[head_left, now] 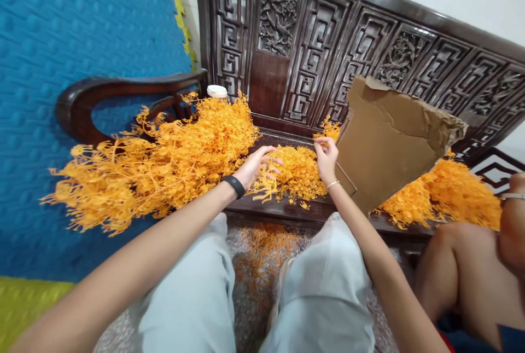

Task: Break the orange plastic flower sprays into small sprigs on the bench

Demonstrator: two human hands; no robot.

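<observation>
My left hand, with a dark band at the wrist, has its fingers curled around an orange plastic flower sprig that hangs below them. Thumb and forefinger of my right hand are pinched together; whatever lies between them is too small to make out. Between and under my hands is a pile of loose orange plastic flowers on the dark wooden bench. A large heap of orange flower stems lies left of my left hand. Right of my right hand, a brown cardboard sheet stands tilted.
Behind rises the carved bench back; a curved armrest is at left. A white lidded container stands behind the heap. More orange flowers lie at right, beside another person's knee. Orange scraps litter the floor.
</observation>
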